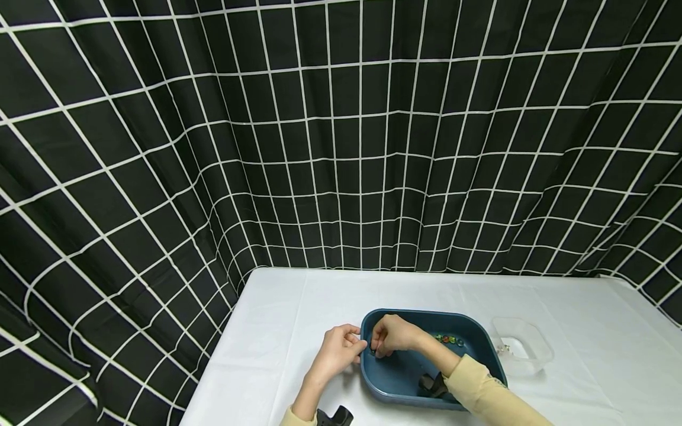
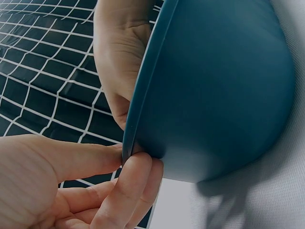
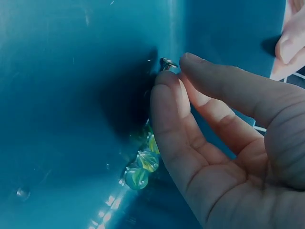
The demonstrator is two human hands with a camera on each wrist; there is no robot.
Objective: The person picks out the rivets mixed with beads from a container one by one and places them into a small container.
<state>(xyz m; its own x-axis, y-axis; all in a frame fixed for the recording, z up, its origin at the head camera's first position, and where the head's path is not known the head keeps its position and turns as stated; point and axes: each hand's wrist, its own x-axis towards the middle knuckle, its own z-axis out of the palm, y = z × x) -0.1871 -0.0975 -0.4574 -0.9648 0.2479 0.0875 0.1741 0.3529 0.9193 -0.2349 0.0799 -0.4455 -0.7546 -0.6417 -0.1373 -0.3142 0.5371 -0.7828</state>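
Note:
My left hand (image 1: 337, 350) pinches the left rim of a deep blue plastic basin (image 1: 395, 384), thumb inside the edge and fingers on the outer wall, as the left wrist view shows. Reaching inside the basin, my right hand (image 1: 396, 335) has curled fingers low by the left wall. In the right wrist view, its thumb and finger pinch a small shiny piece (image 3: 167, 63) that is mostly covered by the fingertips. Glass marbles with green and yellow swirls (image 3: 147, 161) lie close to this hand, along the seam of floor and wall.
Several coloured marbles (image 1: 452, 340) line the basin's far side. A clear plastic container (image 1: 542, 346) with small light bits (image 1: 503, 349) stands right of the basin. White cloth (image 1: 298, 302) covers the table, and a black gridded curtain (image 1: 341, 177) hangs behind it.

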